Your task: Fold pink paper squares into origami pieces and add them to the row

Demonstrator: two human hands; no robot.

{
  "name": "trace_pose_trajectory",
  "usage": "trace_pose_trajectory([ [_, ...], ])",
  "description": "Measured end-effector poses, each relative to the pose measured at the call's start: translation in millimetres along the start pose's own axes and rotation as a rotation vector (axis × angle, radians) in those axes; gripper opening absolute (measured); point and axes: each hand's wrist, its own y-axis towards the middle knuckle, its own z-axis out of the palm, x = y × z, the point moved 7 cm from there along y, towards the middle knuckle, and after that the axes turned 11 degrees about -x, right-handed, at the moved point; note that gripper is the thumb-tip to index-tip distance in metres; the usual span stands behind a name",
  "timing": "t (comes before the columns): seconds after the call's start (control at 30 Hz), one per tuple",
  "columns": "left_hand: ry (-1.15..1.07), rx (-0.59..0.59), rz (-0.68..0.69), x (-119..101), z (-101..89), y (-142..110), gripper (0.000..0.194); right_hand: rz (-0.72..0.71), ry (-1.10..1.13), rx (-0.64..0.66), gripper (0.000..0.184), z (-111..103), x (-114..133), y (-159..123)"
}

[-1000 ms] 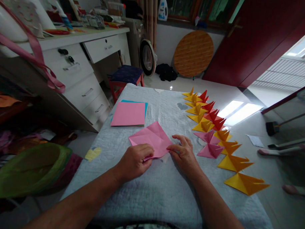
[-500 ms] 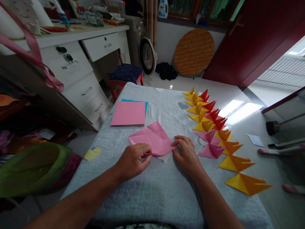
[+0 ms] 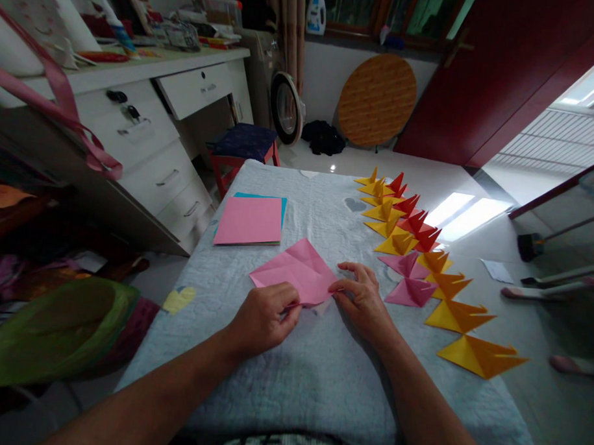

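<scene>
A creased sheet of pink origami paper lies in front of me on the cloth-covered table, one corner pointing away. My left hand pinches its near edge between thumb and fingers. At the paper's right corner, my right hand grips with thumb and index finger, the other fingers loosely curled. Beyond the left hand sits a stack of square paper, pink on top with blue showing behind. To the right stand folded paper cranes: yellow ones, pink ones and red ones.
A white desk with drawers runs along the left, beside a stool. A green-rimmed basket stands on the floor at the left. Farther back are a washing machine with its door ajar and a round wooden tabletop.
My left hand has shifted slightly along the paper's near edge, pulling back and then returning right. The right hand's pinch at the right corner has adjusted a little. The cranes and stack stay put.
</scene>
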Motion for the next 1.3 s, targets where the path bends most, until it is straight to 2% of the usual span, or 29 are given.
trace_pose_trajectory([
  [0.23, 0.156, -0.040, -0.177, 17.0, -5.2, 4.8, 0.016, 0.011, -0.011, 0.036, 0.011, -1.0, 0.5, 0.4],
  [0.53, 0.336, 0.031, -0.277, 27.4, -1.3, 7.6, 0.014, 0.068, -0.053, 0.053, 0.012, 0.1, -1.7, 1.9],
  [1.13, 0.482, 0.078, -0.307, 35.5, -4.2, 9.0, 0.017, 0.111, -0.118, 0.004, 0.016, 0.8, 0.1, 3.6],
  [1.3, 0.502, 0.121, -0.261, 31.9, -2.1, 8.4, 0.016, 0.119, -0.123, -0.003, 0.016, 1.5, -0.1, 3.3],
])
